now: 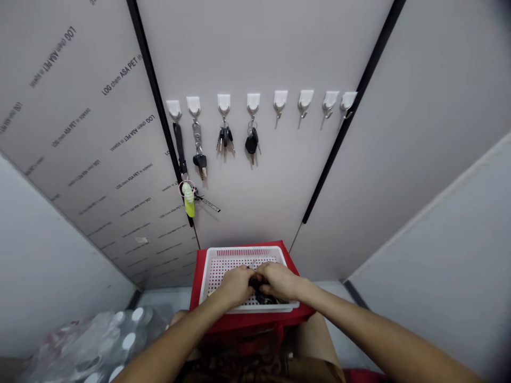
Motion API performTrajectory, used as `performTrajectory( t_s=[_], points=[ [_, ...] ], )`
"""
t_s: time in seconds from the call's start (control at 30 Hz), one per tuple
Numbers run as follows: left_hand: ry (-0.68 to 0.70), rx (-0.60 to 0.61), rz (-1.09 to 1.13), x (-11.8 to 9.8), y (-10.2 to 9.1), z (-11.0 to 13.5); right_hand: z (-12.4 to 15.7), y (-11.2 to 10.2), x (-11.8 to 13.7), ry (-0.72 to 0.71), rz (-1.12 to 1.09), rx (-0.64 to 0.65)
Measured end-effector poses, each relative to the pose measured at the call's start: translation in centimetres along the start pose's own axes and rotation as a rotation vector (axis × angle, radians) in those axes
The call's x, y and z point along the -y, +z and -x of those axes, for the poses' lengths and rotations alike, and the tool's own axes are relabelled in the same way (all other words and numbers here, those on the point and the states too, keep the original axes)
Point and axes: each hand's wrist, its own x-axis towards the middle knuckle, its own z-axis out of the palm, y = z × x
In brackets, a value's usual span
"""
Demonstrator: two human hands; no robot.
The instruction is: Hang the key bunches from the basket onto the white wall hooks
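Note:
My left hand and my right hand meet over a white plastic basket with a perforated floor. Between them is a bunch of black keys, with the fingers of both hands closed on it; its details are mostly covered by the fingers. More dark keys lie in the basket under my right hand. A small pale object shows at the basket's left side, partly hidden by my left hand.
The basket stands on a red surface. White hooks line the wall; the left ones carry keys, one with a black strap and a yellow-green tag. Plastic-wrapped bottles stand at lower left.

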Motion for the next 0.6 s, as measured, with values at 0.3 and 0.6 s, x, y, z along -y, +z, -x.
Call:
performTrajectory(
  t_s=[0.3, 0.6],
  points=[
    [-0.132, -0.126, 0.340, 1.9, -2.2, -1.3, -0.8, -0.5, -0.3, -0.002, -0.297, -0.175],
    [-0.008, -0.204, 0.720, 0.6, -4.9, -1.3, -2.4, -2.8, 1.3, 0.023, -0.747, -0.357]
  ],
)
